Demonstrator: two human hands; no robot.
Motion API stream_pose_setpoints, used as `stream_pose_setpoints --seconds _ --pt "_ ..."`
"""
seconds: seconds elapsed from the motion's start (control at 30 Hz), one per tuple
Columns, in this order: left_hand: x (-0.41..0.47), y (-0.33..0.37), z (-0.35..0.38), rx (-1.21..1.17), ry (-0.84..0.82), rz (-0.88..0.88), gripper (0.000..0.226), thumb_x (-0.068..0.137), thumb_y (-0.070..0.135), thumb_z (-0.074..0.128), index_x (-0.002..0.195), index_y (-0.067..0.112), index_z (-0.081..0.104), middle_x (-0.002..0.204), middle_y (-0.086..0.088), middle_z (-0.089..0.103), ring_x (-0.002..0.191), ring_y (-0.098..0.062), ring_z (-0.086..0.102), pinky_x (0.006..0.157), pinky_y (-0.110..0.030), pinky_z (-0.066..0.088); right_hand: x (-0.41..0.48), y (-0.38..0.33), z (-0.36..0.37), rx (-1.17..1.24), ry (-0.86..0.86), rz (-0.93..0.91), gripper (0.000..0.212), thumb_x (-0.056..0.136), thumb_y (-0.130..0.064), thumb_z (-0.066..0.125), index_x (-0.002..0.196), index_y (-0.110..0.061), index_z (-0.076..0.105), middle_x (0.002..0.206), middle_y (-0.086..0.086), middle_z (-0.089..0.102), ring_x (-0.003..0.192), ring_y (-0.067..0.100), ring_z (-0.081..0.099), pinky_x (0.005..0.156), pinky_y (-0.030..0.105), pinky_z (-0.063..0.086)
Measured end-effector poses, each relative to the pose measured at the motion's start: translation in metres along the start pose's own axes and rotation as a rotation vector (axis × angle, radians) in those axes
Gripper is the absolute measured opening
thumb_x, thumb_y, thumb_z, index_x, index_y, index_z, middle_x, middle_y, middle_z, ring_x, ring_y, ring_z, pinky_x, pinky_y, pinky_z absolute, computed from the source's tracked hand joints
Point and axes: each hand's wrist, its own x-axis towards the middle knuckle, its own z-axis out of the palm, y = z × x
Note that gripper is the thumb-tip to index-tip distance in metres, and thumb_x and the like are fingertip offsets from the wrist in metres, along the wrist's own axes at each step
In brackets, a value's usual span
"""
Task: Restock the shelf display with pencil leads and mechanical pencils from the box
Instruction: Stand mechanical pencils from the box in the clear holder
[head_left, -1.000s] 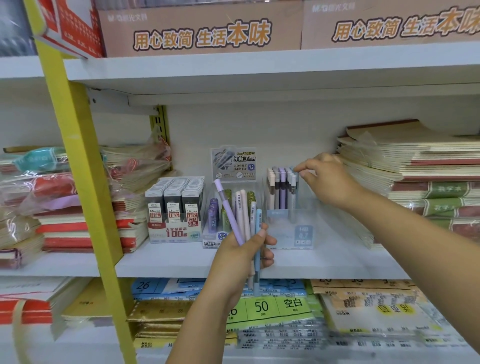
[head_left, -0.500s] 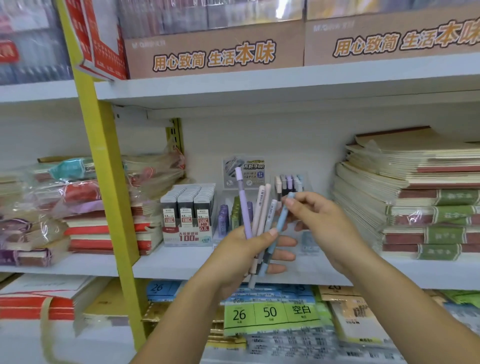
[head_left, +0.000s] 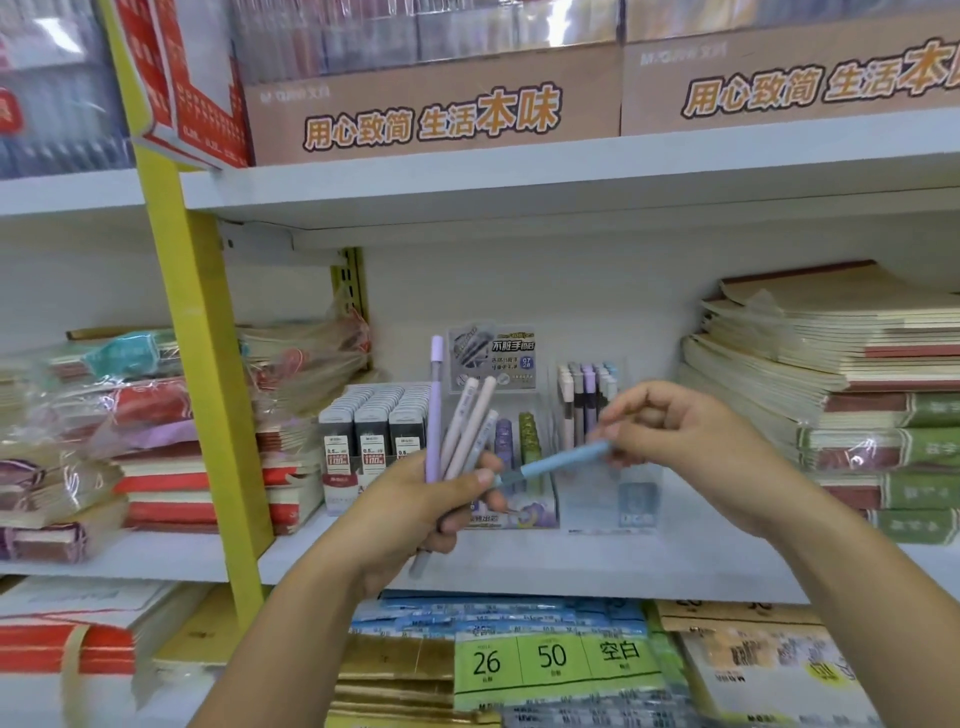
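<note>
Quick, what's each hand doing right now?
Left hand: holding a bunch of pencils.
Right hand: pinching one blue pencil.

Your left hand holds a bunch of mechanical pencils upright before the shelf. Your right hand, to its right, pinches a single pencil slanting between them. Behind on the shelf, the lead boxes stand left, the pencil holder right, and the stacked notebooks farther right.
</note>
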Motion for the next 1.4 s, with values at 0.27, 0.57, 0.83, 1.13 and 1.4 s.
stream_pose_setpoints --seconds 0.27,0.57,0.83,1.13,1.4 --pt "-0.001 0.013 0.018 0.130 0.071 0.141 0.009 0.085 0.031 0.070 0.082 0.023 0.072 0.072 -0.008 0.069 0.046 -0.009 0.035 0.045 -0.020 0.032 -0.012 -0.012 0.020 -0.401 -0.197 -0.068 0.012 0.080 -0.024 0.075 0.091 -0.029 0.077 0.078 -0.018 0.073 0.071 -0.005 0.065 0.064 0.006 0.046" --pt "0.015 0.008 0.042 0.132 0.144 0.240 0.040 0.079 0.051 0.066 0.094 0.015 0.073 0.074 -0.012 0.062 0.051 -0.012 0.039 0.047 -0.022 0.035 -0.008 -0.006 0.013 -0.334 -0.185 -0.116 0.041 0.085 -0.008 0.069 0.117 -0.033 0.063 0.082 -0.005 0.065 0.075 0.006 0.062 0.075 0.024 0.055" --pt "0.026 -0.009 0.047 0.033 0.108 0.167 0.036 0.088 0.043 0.058 0.105 0.015 0.072 0.076 -0.005 0.064 0.050 -0.007 0.043 0.049 -0.017 0.042 0.008 -0.004 -0.033 -0.216 0.536 -0.496 0.051 0.089 -0.006 0.065 0.114 -0.047 0.047 0.086 -0.004 0.064 0.081 0.007 0.064 0.074 0.018 0.054" --pt "0.032 -0.025 0.049 0.129 0.122 0.111 0.024 0.102 0.034 0.049 0.114 0.022 0.066 0.106 0.004 0.076 0.052 -0.006 0.050 0.051 -0.018 0.043 0.034 0.050 -0.025 -0.598 0.474 -0.332 0.041 0.088 -0.017 0.066 0.106 -0.046 0.044 0.089 -0.012 0.062 0.078 -0.005 0.053 0.062 0.015 0.036" --pt "0.034 -0.030 0.053 0.095 0.127 0.090 0.022 0.103 0.031 0.050 0.114 0.021 0.066 0.105 0.005 0.076 0.052 -0.006 0.049 0.050 -0.019 0.043 0.044 0.059 -0.022 -0.660 0.496 -0.367 0.040 0.084 -0.020 0.071 0.113 -0.037 0.049 0.077 -0.013 0.059 0.082 0.010 0.053 0.064 0.016 0.035"
